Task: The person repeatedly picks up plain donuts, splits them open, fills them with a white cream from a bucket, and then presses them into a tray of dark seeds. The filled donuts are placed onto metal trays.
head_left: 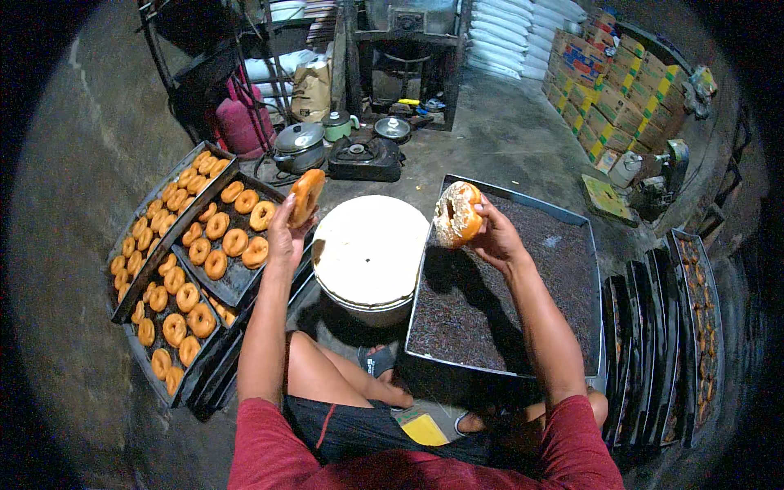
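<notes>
My left hand (283,237) is closed on a plain golden doughnut (307,198), held up on edge left of a round tub (371,245) with a white, creamy-looking top. In my right hand (498,237) is a second doughnut (457,214), its left-facing side covered in pale topping with light bits stuck on. That hand is raised over the near-left part of a large square metal tray (505,364) spread with dark brown sprinkles (523,302). Both doughnuts are apart from the tub and the tray.
Stacked dark trays (214,282) of plain doughnuts stand at left. More trays (645,351) lean upright at right. Ahead are a pot (300,147), a small stove (366,160), a pink gas cylinder (245,118), cardboard boxes (625,94) and white sacks (500,37).
</notes>
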Tool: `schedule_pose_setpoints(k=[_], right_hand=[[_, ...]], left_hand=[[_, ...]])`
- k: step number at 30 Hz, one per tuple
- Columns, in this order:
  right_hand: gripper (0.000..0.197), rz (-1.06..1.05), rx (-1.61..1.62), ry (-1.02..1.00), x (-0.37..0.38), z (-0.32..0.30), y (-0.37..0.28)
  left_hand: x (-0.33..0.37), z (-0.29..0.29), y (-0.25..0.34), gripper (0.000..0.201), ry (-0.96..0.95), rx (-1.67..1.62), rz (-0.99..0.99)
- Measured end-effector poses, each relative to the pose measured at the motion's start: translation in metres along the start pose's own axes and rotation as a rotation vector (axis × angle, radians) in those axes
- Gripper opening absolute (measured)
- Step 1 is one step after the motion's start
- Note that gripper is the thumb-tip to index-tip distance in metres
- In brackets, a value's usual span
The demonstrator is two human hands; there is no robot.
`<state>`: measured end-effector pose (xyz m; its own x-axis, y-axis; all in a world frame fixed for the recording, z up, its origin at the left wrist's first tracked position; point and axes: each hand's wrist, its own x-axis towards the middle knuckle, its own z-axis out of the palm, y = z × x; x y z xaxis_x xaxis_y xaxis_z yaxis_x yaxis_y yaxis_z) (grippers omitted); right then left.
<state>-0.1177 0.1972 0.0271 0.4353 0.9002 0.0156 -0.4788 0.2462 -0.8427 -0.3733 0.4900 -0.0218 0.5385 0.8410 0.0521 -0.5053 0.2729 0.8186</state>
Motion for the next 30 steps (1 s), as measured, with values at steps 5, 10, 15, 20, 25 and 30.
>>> schedule_pose_setpoints(k=[5, 10, 15, 20, 25, 30], right_hand=[[0.054, -0.035, 0.012, -0.03, -0.027, -0.011, -0.003], [0.052, -0.048, -0.018, -0.052, -0.037, -0.022, -0.005], [0.054, -0.052, -0.031, -0.003, -0.046, -0.026, -0.004], [0.062, -0.048, 0.072, 0.026, -0.057, -0.028, 0.0], [0.059, -0.135, -0.247, 0.155, -0.063, -0.025, -0.011], [0.062, -0.564, -0.767, 0.155, -0.069, 0.021, -0.018]], left_hand=[[0.005, 0.019, -0.049, 0.045, 0.127, 0.965, 0.327], [-0.006, 0.025, -0.078, 0.056, -0.214, 1.865, 0.423], [0.019, 0.038, -0.083, 0.079, -0.406, 1.804, 0.343], [0.039, 0.048, -0.083, 0.081, -0.479, 1.965, 0.059], [0.025, 0.06, -0.048, 0.079, -0.445, 1.448, -0.04], [-0.043, 0.097, -0.02, 0.067, -0.587, 0.075, -0.285]])
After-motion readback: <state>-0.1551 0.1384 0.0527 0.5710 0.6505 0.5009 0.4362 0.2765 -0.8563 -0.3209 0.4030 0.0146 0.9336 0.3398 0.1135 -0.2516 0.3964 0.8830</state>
